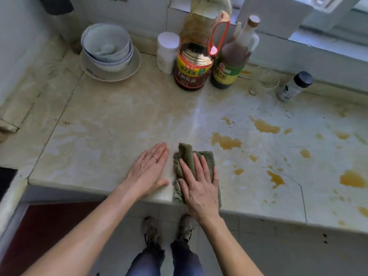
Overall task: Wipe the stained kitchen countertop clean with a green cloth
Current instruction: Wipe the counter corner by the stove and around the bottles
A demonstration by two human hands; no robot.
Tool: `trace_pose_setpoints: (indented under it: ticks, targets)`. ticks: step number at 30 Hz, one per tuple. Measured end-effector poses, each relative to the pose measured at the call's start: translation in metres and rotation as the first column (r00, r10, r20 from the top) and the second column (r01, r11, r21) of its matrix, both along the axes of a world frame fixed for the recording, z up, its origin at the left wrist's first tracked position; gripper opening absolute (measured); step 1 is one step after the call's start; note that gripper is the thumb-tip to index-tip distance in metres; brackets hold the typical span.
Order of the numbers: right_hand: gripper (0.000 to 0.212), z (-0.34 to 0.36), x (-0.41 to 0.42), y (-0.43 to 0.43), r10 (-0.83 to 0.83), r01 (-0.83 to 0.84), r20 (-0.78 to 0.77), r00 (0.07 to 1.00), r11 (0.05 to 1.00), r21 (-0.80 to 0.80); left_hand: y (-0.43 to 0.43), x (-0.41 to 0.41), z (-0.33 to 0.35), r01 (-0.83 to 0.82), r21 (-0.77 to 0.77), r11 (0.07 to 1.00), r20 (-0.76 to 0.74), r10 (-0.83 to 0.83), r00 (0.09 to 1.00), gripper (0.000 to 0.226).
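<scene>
A folded green ribbed cloth [186, 154] lies at the front edge of the pale marble countertop [111, 124]. My right hand [199, 184] presses flat on the cloth with straight fingers. My left hand [148, 170] rests flat on the bare counter just left of the cloth, a ring on one finger. Brown-yellow stains [226, 141] spread over the counter to the right of the cloth, with larger puddles [353, 179] toward the far right.
At the back stand stacked bowls on a plate [108, 52], a white jar [167, 51], a soy sauce jug [196, 62], a vinegar bottle [232, 64], a clear glass [267, 80] and a black-capped shaker [294, 86]. A crack [298, 186] runs through the counter at right.
</scene>
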State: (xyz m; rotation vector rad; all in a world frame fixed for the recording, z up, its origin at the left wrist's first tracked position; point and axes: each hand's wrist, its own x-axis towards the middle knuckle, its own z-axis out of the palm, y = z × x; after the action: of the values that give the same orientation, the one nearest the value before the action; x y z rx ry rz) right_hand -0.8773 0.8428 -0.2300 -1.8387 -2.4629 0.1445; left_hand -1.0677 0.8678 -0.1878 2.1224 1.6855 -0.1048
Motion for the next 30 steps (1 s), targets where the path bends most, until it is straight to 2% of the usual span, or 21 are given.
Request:
trace_pose_setpoints:
  ticks: [5,9,13,16,19,24,30]
  targets:
    - [0.05,0.0,0.064,0.01,-0.177,0.176,-0.045,0.983,0.984,-0.016,0.001,-0.002,0.0,0.026,-0.013,1.0,-0.032,-0.026,0.999,0.098]
    - [0.046,0.007,0.113,0.027,-0.233,0.248,-0.262,0.937,0.968,0.025,0.003,-0.001,0.002,0.04,-0.016,0.999,-0.055,-0.041,0.998,0.098]
    - [0.037,0.019,0.097,0.027,-0.205,0.304,-0.445,0.872,0.938,0.164,0.003,0.001,0.004,0.03,-0.03,0.999,-0.056,-0.032,0.998,0.1]
    - [0.037,0.022,0.049,0.01,-0.065,0.15,-0.34,0.938,0.962,0.229,0.003,0.005,0.009,-0.001,-0.054,0.999,-0.041,-0.001,0.999,0.101]
    - [0.05,0.01,0.019,-0.01,0.054,-0.041,-0.164,0.985,0.996,0.078,0.005,0.012,0.012,-0.026,-0.063,0.998,-0.042,0.024,0.999,0.102]
    - [0.057,0.002,0.04,-0.011,0.016,-0.015,0.007,1.0,0.998,-0.058,0.006,0.016,0.016,-0.031,-0.086,0.996,-0.075,0.025,0.997,0.103]
    - [0.061,0.005,0.08,0.005,-0.078,0.079,0.021,0.997,0.995,-0.064,0.006,0.021,0.02,-0.06,-0.091,0.994,-0.083,0.052,0.995,0.103]
